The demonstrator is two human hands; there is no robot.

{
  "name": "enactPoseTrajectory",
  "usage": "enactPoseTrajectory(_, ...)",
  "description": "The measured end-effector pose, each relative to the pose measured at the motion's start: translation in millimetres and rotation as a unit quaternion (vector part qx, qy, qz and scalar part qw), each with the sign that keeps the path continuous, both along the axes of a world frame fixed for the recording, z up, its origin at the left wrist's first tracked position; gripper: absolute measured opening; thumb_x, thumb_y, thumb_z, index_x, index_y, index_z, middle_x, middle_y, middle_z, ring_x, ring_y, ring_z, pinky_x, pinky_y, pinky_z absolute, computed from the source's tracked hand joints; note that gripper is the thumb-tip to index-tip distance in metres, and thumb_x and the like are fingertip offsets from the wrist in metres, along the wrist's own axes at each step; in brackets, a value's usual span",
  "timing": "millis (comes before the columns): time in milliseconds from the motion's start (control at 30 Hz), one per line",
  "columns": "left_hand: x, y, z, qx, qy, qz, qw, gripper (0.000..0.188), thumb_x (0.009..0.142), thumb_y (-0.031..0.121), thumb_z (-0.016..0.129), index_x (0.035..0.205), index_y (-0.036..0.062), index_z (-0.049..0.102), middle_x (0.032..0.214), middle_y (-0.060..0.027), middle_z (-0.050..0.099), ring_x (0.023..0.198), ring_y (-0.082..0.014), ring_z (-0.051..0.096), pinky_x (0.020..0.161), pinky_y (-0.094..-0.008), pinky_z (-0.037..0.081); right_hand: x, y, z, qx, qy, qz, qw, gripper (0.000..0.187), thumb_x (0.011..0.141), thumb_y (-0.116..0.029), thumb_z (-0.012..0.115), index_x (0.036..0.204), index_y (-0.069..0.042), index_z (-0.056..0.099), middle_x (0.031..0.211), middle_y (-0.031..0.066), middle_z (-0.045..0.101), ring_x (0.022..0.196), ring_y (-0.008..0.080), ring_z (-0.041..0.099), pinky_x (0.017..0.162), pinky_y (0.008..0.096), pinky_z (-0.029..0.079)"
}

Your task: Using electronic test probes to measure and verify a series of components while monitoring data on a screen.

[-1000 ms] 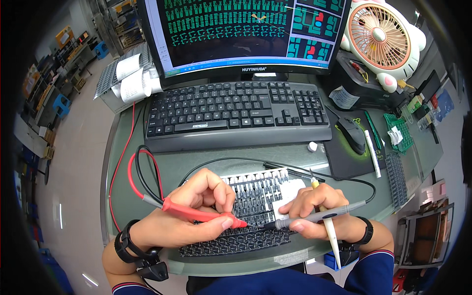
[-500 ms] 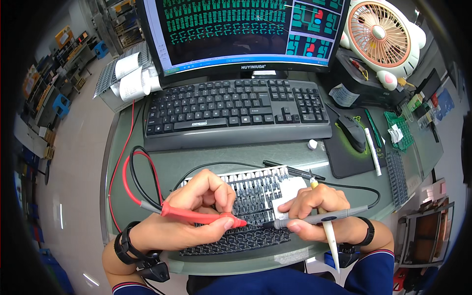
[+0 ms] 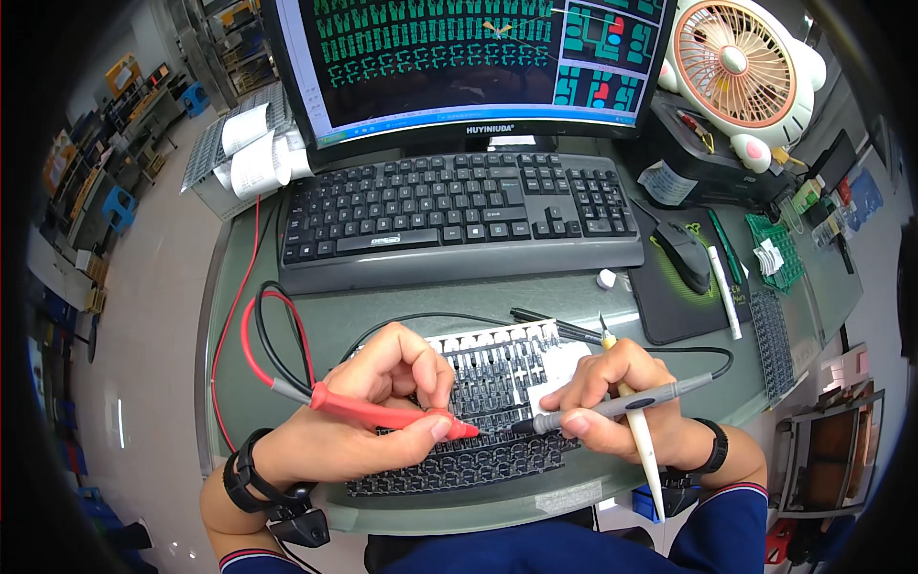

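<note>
1. Glass-topped worktop (image 3: 287, 344) at an electronics station, seen from above; a monitor (image 3: 459, 57) showing green board layouts stands at the far edge, with a black keyboard (image 3: 459, 210) in front of it.
2. Left hand (image 3: 382, 402): clenched around a red test probe (image 3: 382, 416), thumb along the shaft. The probe's long axis runs left to right, tip pointing toward the person's right; its red and black leads (image 3: 258, 335) loop away over the worktop to the left.
3. Right hand (image 3: 622, 402): grasping a grey-black test probe (image 3: 612, 407) between thumb and forefinger, with a slim white tool (image 3: 643, 450) tucked between the same fingers. This probe's long axis also lies nearly level, tip pointing toward the person's left.
4. Circuit panel (image 3: 497, 383), a tray-like array of small dark components in rows, lies flat on the worktop directly beneath and between both hands, near the front edge.
5. Key relation: the two probe tips face each other and nearly meet over the panel's middle rows, each hand about equally close to that spot. Whether either tip touches a component cannot be told.
6. Surroundings: a black mouse (image 3: 684, 256) on a dark mat to the right, a small peach-coloured desk fan (image 3: 732, 67) behind it, and paper rolls (image 3: 251, 143) to the left of the monitor.
</note>
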State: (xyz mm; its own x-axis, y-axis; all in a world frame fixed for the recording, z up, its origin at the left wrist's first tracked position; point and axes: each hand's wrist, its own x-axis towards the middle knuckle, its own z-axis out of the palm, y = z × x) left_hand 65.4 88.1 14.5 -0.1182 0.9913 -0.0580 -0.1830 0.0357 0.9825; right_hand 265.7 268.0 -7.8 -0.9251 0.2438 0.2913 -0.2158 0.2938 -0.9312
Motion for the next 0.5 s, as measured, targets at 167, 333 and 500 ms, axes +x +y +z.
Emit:
enactPoseTrajectory(167, -0.8, -0.3, -1.7, 0.007, 0.013, -0.005, 1.000, 0.028, 0.083, -0.002, 0.060, 0.097, 0.0057, 0.037, 0.099, -0.0060, 0.048, 0.086, -0.0060, 0.049, 0.074, -0.0225, 0.045, -0.2, -0.9, 1.6, 0.021, -0.004, -0.002, 1.000, 0.025, 0.083, -0.002, 0.067, 0.088, -0.005, 0.043, 0.069, 0.0086, 0.061, 0.066, 0.0145, 0.061, 0.079, 0.0416, 0.057)
enactPoseTrajectory(333, 0.8, 0.8, -1.4, 0.008, -0.002, 0.003, 1.000, 0.028, 0.083, -0.002, 0.060, 0.097, 0.0057, 0.037, 0.099, -0.0066, 0.048, 0.086, -0.0061, 0.049, 0.075, -0.0224, 0.046, 0.0, -1.0, -6.9, -0.033, 0.026, -0.018, 0.999, 0.023, 0.083, -0.005, 0.068, 0.084, -0.004, 0.045, 0.070, 0.0060, 0.060, 0.072, 0.0154, 0.065, 0.071, 0.0331, 0.056)
enactPoseTrajectory(500, -0.3, 0.8, -1.1, 0.007, 0.003, 0.004, 1.000, 0.029, 0.083, -0.001, 0.060, 0.097, 0.0060, 0.037, 0.098, -0.0067, 0.048, 0.086, -0.0065, 0.049, 0.075, -0.0230, 0.046, -0.3, 0.0, -4.9, -0.084, 0.037, -0.024, 0.995, 0.023, 0.083, -0.008, 0.069, 0.079, -0.004, 0.046, 0.069, 0.0034, 0.058, 0.080, 0.0176, 0.069, 0.064, 0.0255, 0.056)
